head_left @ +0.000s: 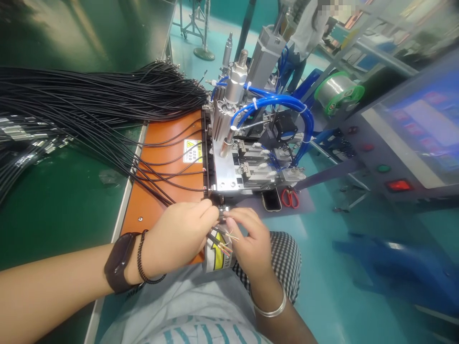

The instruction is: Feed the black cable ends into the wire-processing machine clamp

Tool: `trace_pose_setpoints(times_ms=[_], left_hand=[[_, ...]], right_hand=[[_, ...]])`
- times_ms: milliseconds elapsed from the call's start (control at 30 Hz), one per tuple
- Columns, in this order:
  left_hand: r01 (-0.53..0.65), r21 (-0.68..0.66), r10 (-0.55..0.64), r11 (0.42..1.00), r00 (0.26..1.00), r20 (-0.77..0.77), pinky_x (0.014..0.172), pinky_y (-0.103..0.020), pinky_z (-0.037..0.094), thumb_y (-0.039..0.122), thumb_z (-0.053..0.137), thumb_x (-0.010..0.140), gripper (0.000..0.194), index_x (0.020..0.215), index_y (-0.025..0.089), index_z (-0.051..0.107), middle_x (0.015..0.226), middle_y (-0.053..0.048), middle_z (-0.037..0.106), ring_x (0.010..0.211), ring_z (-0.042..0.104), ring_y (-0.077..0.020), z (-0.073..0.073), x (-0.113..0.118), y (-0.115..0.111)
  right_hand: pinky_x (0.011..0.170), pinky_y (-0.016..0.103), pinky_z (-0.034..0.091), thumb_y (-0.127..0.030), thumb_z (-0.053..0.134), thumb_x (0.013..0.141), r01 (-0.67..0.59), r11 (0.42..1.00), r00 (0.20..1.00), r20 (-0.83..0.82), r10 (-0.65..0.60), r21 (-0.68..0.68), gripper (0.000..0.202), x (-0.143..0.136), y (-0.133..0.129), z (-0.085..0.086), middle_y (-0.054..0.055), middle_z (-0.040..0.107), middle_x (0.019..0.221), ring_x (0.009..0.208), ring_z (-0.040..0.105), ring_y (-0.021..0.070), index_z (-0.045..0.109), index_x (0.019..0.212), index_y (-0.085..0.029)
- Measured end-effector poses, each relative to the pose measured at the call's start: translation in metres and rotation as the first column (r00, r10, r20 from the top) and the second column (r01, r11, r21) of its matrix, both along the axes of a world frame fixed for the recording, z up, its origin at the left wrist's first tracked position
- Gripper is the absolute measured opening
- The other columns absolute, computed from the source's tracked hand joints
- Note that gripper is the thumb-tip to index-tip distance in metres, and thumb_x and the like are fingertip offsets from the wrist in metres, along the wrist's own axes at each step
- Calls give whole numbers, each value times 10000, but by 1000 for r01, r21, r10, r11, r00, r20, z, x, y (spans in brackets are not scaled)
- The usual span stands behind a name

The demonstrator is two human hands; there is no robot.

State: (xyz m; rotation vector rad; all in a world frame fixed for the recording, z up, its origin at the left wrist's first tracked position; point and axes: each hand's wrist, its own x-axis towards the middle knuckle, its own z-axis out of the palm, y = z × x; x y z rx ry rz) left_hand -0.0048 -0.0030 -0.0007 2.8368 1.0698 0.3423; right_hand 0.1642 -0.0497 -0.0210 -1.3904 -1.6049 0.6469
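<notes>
My left hand is closed around several black cables, whose stripped ends with thin coloured wires stick out below the fingers. Close beside it, my right hand has its thumb and index finger drawn together at a small metal holder on the front of the machine. What lies between those right fingertips is too small to make out. Other single cables run across the orange plate into the slotted edge of the machine, with its metal cylinders and blue air hoses.
A big bundle of black cables covers the green table at left. Right of the machine are a phone, red-handled scissors, a solder wire spool and a control panel. Another person stands behind.
</notes>
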Motion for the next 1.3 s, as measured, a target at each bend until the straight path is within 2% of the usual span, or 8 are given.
trace_pose_setpoints(times_ms=[133, 333, 500, 667, 767, 967, 1200, 1300], left_hand=[[45, 64, -44, 997, 999, -14, 496, -304, 290, 45, 419, 725, 165, 723, 204, 462, 681, -5, 508, 565, 486, -175, 0, 0, 0], [-61, -33, 61, 998, 998, 22, 507, -295, 307, 137, 423, 823, 100, 764, 198, 476, 702, -2, 533, 593, 513, -165, -2, 1, 2], [-61, -112, 62, 992, 998, 3, 549, -307, 346, 127, 448, 817, 98, 771, 201, 493, 732, 0, 547, 658, 535, -177, 0, 1, 3], [9, -247, 1, 969, 999, 38, 703, -307, 425, 11, 425, 747, 382, 1029, 233, 555, 928, -8, 577, 853, 548, -183, 2, -2, 6], [32, -213, -20, 977, 998, 61, 706, -321, 431, 23, 396, 799, 430, 1154, 222, 534, 910, -24, 561, 838, 525, -192, -4, -4, 6], [75, -102, -65, 992, 993, 97, 659, -330, 397, 38, 415, 827, 396, 1177, 183, 529, 853, -35, 527, 771, 471, -193, -12, -3, 4], [108, -63, -108, 992, 994, 13, 636, -321, 368, 101, 452, 871, 331, 1154, 226, 571, 868, -42, 517, 763, 462, -185, -14, -2, 12], [103, -56, -105, 993, 994, -17, 651, -327, 380, 139, 444, 896, 291, 1138, 217, 584, 867, -53, 517, 776, 470, -191, -16, 0, 14]], right_hand=[[786, 363, 452, -200, 537, 894, -123, 992, 985, 115, 126, -27, 167, 3, 5, 3, 34, 696, 849, 832, 588, 196, 699, 874, -234], [752, 316, 495, -207, 648, 811, 27, 991, 987, -156, -48, -132, 100, 9, 6, -5, 30, 693, 892, 834, 622, 182, 716, 874, -245], [721, 294, 478, -205, 639, 819, 38, 986, 973, -220, -73, -160, 46, 6, 6, -10, 27, 662, 816, 786, 602, 168, 681, 802, -215], [699, 287, 467, -255, 615, 837, 57, 975, 968, -229, -107, -214, 92, 11, 10, -19, 22, 636, 790, 755, 578, 160, 638, 770, -197], [681, 276, 459, -271, 604, 845, 60, 975, 956, -270, -118, -212, 134, 12, 11, -24, 13, 606, 760, 733, 561, 152, 602, 738, -191], [671, 261, 432, -264, 587, 855, 66, 978, 948, -293, -123, -199, 127, 8, 11, -24, 4, 579, 760, 730, 537, 141, 577, 754, -189], [613, 236, 381, -325, 612, 827, -27, 889, 939, -316, -135, -458, 164, 20, 16, -28, -23, 533, 714, 663, 479, 119, 563, 758, -185], [630, 234, 376, -322, 582, 836, -75, 858, 924, -359, -132, -509, 146, 25, 16, -33, -26, 530, 727, 682, 478, 120, 563, 777, -189]])
